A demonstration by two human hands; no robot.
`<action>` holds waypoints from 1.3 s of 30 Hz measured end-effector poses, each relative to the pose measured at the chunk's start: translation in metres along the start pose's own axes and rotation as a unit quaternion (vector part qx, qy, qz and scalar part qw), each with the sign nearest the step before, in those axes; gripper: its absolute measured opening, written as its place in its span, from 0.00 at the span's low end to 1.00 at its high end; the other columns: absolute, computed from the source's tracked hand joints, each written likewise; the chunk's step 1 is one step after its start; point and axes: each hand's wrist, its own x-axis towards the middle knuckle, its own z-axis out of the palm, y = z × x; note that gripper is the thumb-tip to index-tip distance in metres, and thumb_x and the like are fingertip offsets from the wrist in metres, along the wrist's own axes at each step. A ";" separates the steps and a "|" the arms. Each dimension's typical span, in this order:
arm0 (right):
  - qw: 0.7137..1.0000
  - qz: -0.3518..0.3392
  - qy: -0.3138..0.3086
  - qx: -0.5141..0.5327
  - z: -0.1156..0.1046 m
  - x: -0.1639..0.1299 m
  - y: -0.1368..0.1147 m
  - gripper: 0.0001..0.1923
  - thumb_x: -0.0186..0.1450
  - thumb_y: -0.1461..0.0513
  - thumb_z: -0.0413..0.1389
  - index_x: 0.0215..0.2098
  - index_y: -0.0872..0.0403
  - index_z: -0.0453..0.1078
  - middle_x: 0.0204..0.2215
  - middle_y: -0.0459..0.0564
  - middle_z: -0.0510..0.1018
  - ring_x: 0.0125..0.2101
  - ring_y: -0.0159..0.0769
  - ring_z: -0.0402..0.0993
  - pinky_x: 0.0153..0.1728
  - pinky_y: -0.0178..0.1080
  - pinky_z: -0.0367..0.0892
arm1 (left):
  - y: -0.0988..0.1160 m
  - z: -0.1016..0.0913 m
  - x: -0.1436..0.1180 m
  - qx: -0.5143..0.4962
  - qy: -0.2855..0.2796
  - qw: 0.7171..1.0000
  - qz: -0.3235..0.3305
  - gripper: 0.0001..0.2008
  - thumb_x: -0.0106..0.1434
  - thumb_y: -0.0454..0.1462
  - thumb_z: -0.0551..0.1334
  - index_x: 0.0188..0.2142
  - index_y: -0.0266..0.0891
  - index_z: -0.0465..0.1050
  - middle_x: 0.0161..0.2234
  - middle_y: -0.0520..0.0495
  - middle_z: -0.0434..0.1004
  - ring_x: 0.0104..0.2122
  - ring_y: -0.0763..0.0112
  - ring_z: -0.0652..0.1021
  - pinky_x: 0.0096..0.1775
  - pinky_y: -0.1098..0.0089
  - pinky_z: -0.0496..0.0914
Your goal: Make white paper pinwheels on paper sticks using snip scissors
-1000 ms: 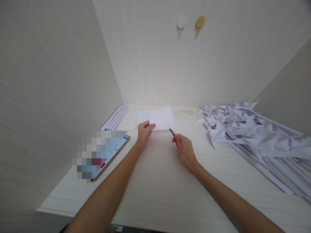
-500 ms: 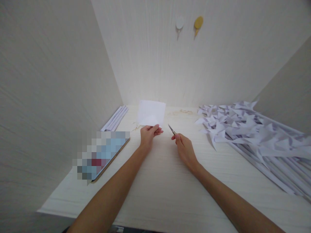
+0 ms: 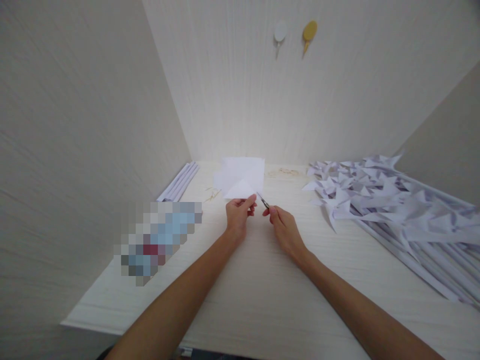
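Between the thumb and fingers of my left hand (image 3: 237, 215) is the near edge of a white sheet of paper (image 3: 243, 170). A brighter triangular area shows on its lower part; whether that is a fold or light I cannot tell. Closed around a small pair of metal scissors (image 3: 265, 203), my right hand (image 3: 283, 225) is just to the right. Their pointed tips reach the paper's lower right corner, close to my left thumb. The handles are mostly hidden in my fingers.
Rolled paper sticks (image 3: 180, 182) lie at the back left, behind a blurred-out device (image 3: 161, 245). Many white paper pinwheels (image 3: 356, 192) on sticks are heaped along the right. Loose rubber bands (image 3: 288, 171) lie near the back wall, which carries two hooks (image 3: 309, 31).
My left hand has moved right with the paper, bringing its corner to the scissors' tips. The gap between the hands has narrowed. My right hand has barely moved.
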 end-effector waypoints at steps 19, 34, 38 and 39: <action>1.000 0.000 -0.009 -0.012 0.000 0.001 -0.001 0.21 0.63 0.55 0.35 0.25 0.54 0.66 0.20 0.47 0.68 0.24 0.34 0.63 0.27 0.34 0.57 | -0.003 0.001 0.000 -0.062 -0.002 0.998 -0.015 0.06 0.43 0.32 0.65 0.19 0.30 0.69 0.21 0.46 0.73 0.24 0.72 0.75 0.30 0.70 0.69; 0.999 0.000 -0.010 -0.031 -0.001 0.000 -0.004 0.21 0.63 0.56 0.35 0.25 0.54 0.66 0.20 0.47 0.67 0.23 0.34 0.63 0.26 0.34 0.57 | -0.002 0.000 0.002 -0.020 0.001 1.000 0.009 0.07 0.42 0.34 0.65 0.19 0.31 0.69 0.21 0.46 0.74 0.24 0.71 0.76 0.28 0.73 0.69; 0.999 -0.003 -0.008 -0.041 -0.001 0.000 -0.003 0.21 0.63 0.56 0.35 0.24 0.54 0.65 0.19 0.47 0.67 0.23 0.34 0.63 0.26 0.34 0.57 | -0.002 0.000 0.001 -0.012 0.002 1.000 0.014 0.08 0.42 0.34 0.65 0.19 0.30 0.70 0.21 0.46 0.73 0.24 0.71 0.76 0.27 0.72 0.69; 0.999 -0.003 -0.007 -0.044 0.000 0.000 -0.003 0.21 0.63 0.56 0.35 0.24 0.54 0.65 0.19 0.47 0.66 0.23 0.34 0.63 0.26 0.34 0.57 | -0.002 0.000 0.001 -0.013 0.001 1.000 0.015 0.08 0.42 0.34 0.65 0.19 0.30 0.70 0.20 0.46 0.73 0.24 0.71 0.76 0.27 0.72 0.69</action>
